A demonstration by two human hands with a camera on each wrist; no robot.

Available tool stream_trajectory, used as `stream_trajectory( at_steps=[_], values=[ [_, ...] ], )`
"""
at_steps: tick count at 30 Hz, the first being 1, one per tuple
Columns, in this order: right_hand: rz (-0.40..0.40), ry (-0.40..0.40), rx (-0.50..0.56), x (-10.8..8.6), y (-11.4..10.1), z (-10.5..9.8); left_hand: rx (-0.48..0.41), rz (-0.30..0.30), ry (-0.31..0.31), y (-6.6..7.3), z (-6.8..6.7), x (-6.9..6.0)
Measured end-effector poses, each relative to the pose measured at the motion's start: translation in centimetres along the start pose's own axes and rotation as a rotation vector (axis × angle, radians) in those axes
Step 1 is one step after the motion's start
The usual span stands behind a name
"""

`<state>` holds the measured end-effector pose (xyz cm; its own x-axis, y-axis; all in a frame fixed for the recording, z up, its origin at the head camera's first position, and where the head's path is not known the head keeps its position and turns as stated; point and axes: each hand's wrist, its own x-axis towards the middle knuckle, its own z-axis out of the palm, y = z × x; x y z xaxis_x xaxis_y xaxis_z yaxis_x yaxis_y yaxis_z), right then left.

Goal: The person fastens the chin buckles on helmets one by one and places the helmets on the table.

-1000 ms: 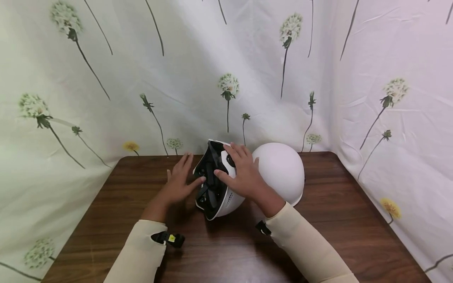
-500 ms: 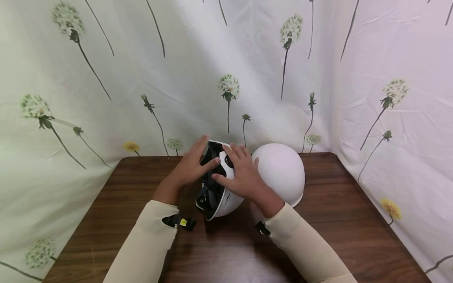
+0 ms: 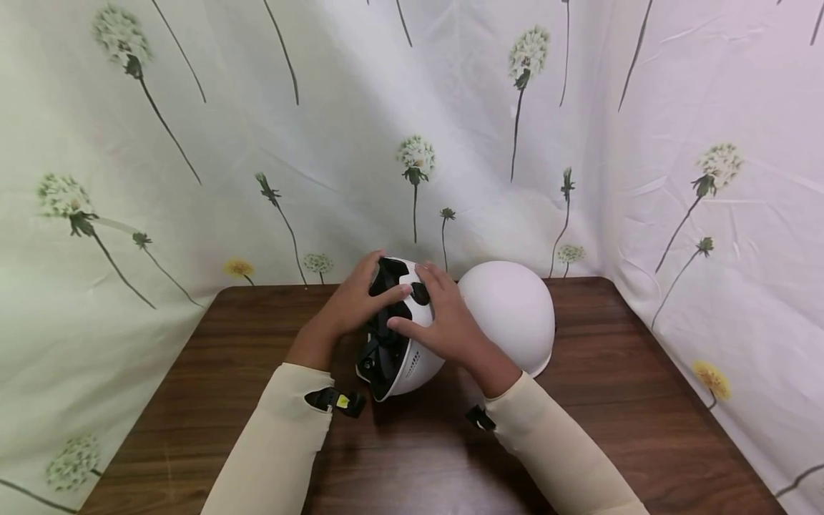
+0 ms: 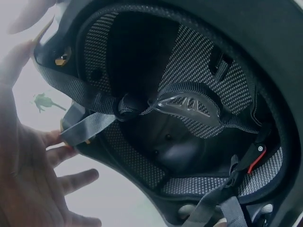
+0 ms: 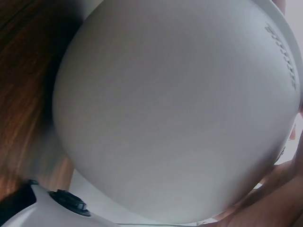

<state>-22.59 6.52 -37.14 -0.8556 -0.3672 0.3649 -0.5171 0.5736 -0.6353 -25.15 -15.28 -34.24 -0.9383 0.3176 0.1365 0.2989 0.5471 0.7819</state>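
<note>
A white helmet (image 3: 425, 375) lies on its side, its dark hollow facing left. Inside, the left wrist view shows black padding (image 4: 203, 52), grey straps (image 4: 94, 130) and a buckle with a red tab (image 4: 257, 158). My left hand (image 3: 354, 300) is at the far part of the rim, thumb over the opening; in the left wrist view its fingers are spread, some against the rim and strap. My right hand (image 3: 447, 322) rests on the upper side of the shell, fingers spread and thumb towards the rim. A black oval fitting (image 3: 420, 292) shows between the hands. Dome and vents (image 5: 284, 52) fill the right wrist view.
A second white helmet (image 3: 508, 307), dome up, stands close to the right of the first. Both are on a brown wooden table (image 3: 644, 400). A flower-printed cloth (image 3: 335, 143) hangs behind the table and along its sides.
My left hand has moved right and away from me, from beside the opening to the helmet's far rim. My right hand has stayed almost still on the shell; the helmet has hardly moved.
</note>
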Motion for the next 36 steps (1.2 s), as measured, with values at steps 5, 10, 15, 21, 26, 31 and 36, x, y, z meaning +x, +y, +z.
stream_trajectory(
  at_steps=[5, 10, 15, 21, 26, 31, 36],
  values=[
    [0.012, -0.011, 0.034, -0.2, 0.4, 0.0, -0.041, -0.043, -0.006, -0.3, 0.0, 0.1],
    [0.012, 0.01, 0.044, -0.5, 1.2, 0.2, -0.053, -0.035, -0.007, -0.4, 0.1, 0.2],
    [0.014, 0.074, 0.076, -0.8, 1.5, 0.8, -0.086, -0.021, 0.012, -0.5, 0.4, 0.2],
    [0.044, 0.15, 0.126, -1.6, 1.8, 1.7, -0.076, 0.005, 0.046, -1.0, 0.7, 0.4],
    [0.107, 0.2, 0.189, -2.1, 2.1, 2.5, -0.065, 0.022, 0.061, -1.4, 1.0, 0.5],
    [0.141, 0.218, 0.249, -2.1, 2.3, 2.9, -0.067, 0.036, 0.064, -1.5, 1.2, 0.5],
    [0.154, 0.227, 0.293, -2.2, 2.2, 3.0, -0.053, 0.057, 0.064, -1.5, 1.3, 0.6]
  ],
)
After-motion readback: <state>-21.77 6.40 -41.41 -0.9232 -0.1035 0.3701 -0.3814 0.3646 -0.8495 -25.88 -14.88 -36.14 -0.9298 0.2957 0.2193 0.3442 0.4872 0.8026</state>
